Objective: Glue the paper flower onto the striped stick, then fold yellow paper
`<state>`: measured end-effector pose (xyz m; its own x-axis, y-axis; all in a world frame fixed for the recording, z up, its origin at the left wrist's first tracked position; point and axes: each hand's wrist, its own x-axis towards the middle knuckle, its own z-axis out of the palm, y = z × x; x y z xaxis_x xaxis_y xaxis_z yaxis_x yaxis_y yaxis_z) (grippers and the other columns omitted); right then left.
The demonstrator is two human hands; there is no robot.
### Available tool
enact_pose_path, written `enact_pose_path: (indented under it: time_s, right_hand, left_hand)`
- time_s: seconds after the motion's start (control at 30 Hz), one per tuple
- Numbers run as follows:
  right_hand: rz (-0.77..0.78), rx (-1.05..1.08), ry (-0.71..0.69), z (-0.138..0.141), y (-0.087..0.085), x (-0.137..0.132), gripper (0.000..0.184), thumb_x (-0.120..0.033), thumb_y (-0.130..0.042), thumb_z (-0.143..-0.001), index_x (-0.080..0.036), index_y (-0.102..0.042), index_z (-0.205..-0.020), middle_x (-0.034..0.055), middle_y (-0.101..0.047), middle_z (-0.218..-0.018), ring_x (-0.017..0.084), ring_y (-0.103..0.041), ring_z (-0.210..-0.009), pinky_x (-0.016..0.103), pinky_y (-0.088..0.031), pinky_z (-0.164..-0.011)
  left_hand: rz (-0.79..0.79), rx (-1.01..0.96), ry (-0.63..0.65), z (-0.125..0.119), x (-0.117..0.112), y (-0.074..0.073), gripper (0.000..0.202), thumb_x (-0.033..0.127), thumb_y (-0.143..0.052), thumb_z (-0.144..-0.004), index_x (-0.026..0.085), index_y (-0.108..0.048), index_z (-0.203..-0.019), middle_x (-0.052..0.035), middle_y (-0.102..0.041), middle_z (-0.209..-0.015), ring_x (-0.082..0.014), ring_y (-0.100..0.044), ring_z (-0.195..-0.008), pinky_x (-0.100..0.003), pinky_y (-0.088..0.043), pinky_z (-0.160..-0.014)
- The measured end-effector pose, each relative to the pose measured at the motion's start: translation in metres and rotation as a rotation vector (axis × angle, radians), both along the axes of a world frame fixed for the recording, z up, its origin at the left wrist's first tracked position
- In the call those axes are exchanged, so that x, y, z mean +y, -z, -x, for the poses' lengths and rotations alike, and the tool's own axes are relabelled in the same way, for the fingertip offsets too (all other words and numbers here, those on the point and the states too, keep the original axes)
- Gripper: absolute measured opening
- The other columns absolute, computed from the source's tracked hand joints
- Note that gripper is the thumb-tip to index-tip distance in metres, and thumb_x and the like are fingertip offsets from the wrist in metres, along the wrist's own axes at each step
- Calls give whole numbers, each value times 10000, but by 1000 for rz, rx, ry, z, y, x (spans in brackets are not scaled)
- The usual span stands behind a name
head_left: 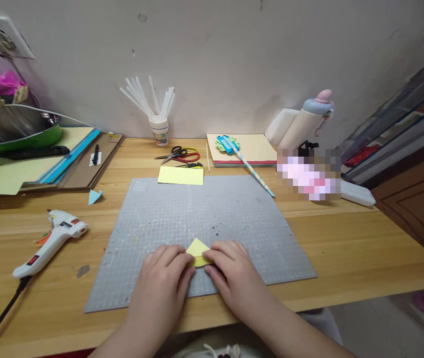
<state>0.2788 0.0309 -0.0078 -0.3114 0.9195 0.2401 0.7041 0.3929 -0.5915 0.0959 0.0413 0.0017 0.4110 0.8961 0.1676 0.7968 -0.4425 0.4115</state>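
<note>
Between my hands is a piece of yellow paper (197, 247), pleated along its near side, with a pointed flap facing away from me. My left hand (165, 271) pinches its left end between thumb and fingers. At the right end, my right hand (232, 268) pinches it the same way. The paper sits low over the near part of a grey cutting mat (152, 214). My fingers cover both of its ends.
A white glue gun (53, 241) lies left of the mat, its cord running toward me. Beyond the mat are a yellow paper strip (180, 175), scissors (176, 153) and a paper cup (159, 130) of white sticks. A striped paper-wrapped stick (253, 171) crosses the mat's far right corner.
</note>
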Motion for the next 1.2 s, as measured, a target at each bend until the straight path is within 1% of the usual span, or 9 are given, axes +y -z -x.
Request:
enact_pose_path:
  time_s: [0.1,0.2,0.4,0.57,0.73,0.9,1.03,1.1,1.2]
  right_hand:
    - [33,-10,-5,2,0,2,158,-110,-507,-874,-195,-588,-979,44,-586,-946,193,-508,-910,348,-412,-787]
    - [44,-29,-16,2,-1,-1,139,-110,-488,-883,-196,-589,-924,37,-581,-892,190,-508,-869,336,-405,-749]
    - [-41,-59,2,6,0,-5,158,-123,-462,-900,-200,-600,-912,42,-595,-868,194,-516,-860,348,-372,-756]
    - [-77,-56,25,10,3,-3,154,-135,-460,-903,-198,-596,-872,31,-597,-836,180,-518,-836,337,-345,-746]
    - [-74,-100,47,11,2,1,164,-124,-453,-891,-194,-583,-821,22,-568,-784,176,-488,-787,328,-312,-711]
    - [-50,-145,50,16,8,2,182,-68,-436,-855,-184,-558,-785,30,-542,-757,182,-457,-754,329,-291,-687]
    - [-46,-158,67,17,10,3,167,-50,-468,-828,-190,-551,-796,20,-550,-766,178,-457,-744,329,-276,-689]
    - [-32,-154,67,15,9,3,152,-65,-490,-840,-201,-553,-811,10,-569,-783,177,-473,-761,333,-272,-709]
    - [-20,-147,76,8,6,3,106,-129,-539,-865,-210,-550,-797,-6,-593,-784,175,-494,-773,343,-264,-740]
  left_hand:
    - [20,-23,-20,-2,1,0,109,202,-498,-868,214,-596,-913,-34,-623,-955,-206,-552,-896,-377,-419,-774]
    - [5,-20,-2,-2,-1,2,109,194,-497,-872,212,-589,-927,-28,-628,-924,-202,-556,-868,-373,-415,-761]
    - [-80,35,24,-2,-5,5,131,188,-474,-889,206,-603,-882,-28,-624,-888,-201,-540,-836,-368,-384,-731]
    - [-113,54,38,-4,-4,5,167,167,-451,-901,206,-606,-851,-18,-617,-845,-191,-522,-804,-346,-356,-695]
    - [-66,85,28,-8,-1,5,172,168,-445,-903,198,-592,-819,-18,-601,-825,-191,-509,-784,-346,-345,-692]
    - [-18,161,-16,-13,2,7,173,102,-442,-870,185,-563,-779,-23,-571,-783,-199,-485,-745,-354,-336,-684]
    - [15,157,-13,-14,3,8,180,84,-425,-860,185,-542,-767,-25,-559,-776,-200,-478,-733,-348,-328,-670]
    - [34,161,-9,-13,3,7,177,97,-424,-869,189,-541,-772,-23,-562,-781,-205,-484,-742,-348,-324,-671]
    - [35,174,-9,-10,2,3,147,154,-445,-888,203,-552,-800,-13,-575,-796,-211,-499,-762,-350,-318,-681]
